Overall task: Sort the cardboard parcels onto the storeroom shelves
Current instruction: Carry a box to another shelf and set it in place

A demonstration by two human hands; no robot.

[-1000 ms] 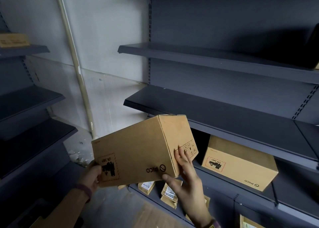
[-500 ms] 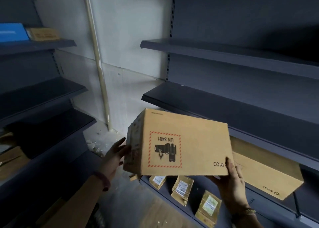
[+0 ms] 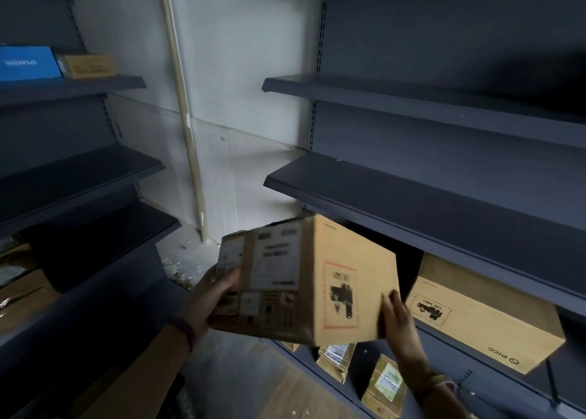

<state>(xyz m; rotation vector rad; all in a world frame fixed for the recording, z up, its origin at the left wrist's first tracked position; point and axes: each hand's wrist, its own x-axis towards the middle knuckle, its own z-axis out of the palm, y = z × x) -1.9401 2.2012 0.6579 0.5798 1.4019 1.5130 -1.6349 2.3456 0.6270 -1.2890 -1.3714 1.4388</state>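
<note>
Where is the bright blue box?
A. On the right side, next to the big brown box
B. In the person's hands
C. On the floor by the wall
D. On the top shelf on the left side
D: the blue box sits on the top left shelf, next to a small brown box; the hands hold a cardboard parcel instead.

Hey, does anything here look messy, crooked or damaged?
Yes: scraps of debris litter the floor in the corner by the pipe. The box is tilted, but both hands hold it, left hand and right hand. The shelved box sits askew.
</note>
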